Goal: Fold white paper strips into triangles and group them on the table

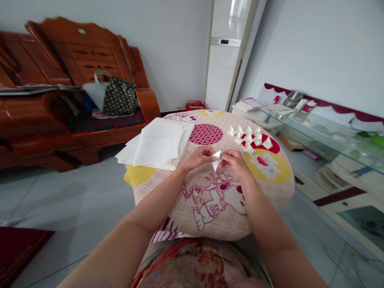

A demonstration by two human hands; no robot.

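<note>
A small folded piece of white paper [216, 161], pointed at its lower end, is held up over the middle of the table. My left hand [198, 157] pinches it from the left, and my right hand [233, 161] grips its right side with closed fingers. Beyond my right hand stand several white folded paper shapes [248, 138] with pointed tips, grouped on the patterned tablecloth [222, 224]. To the left of my left hand lies a stack of white paper sheets [157, 144], its edges uneven.
A wooden bench [90, 52] with a patterned bag [120, 96] on its seat stands at the far left. On the right is a glass-topped cabinet [324, 124] with papers and metal bowls. A tall white appliance [223, 68] stands behind the table.
</note>
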